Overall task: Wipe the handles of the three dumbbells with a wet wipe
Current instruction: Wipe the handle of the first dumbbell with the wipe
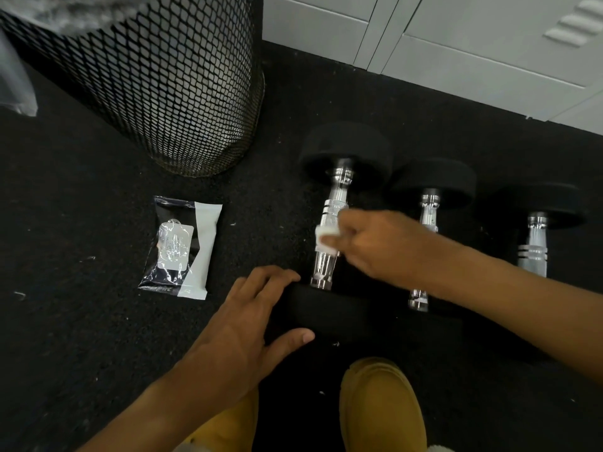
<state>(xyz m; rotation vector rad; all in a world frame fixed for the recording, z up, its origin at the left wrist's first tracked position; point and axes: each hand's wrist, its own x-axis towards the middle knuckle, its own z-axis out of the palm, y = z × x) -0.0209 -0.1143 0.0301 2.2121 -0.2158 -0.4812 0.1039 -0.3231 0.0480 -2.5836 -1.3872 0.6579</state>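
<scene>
Three black dumbbells with chrome handles lie side by side on the dark floor. My right hand (375, 246) grips a folded white wet wipe (324, 240) wrapped against the handle of the left dumbbell (332, 203). My left hand (248, 327) rests on that dumbbell's near black head (329, 313), fingers spread along its edge and thumb below. The middle dumbbell (429, 207) is partly hidden behind my right hand and forearm. The right dumbbell (533, 246) lies apart, its near end covered by my forearm.
A black and white pack of wipes (182, 246) lies on the floor left of the dumbbells. A black mesh bin (169, 89) stands behind it. Grey lockers (456, 37) line the back right. My two yellow shoes (378, 406) are at the bottom edge.
</scene>
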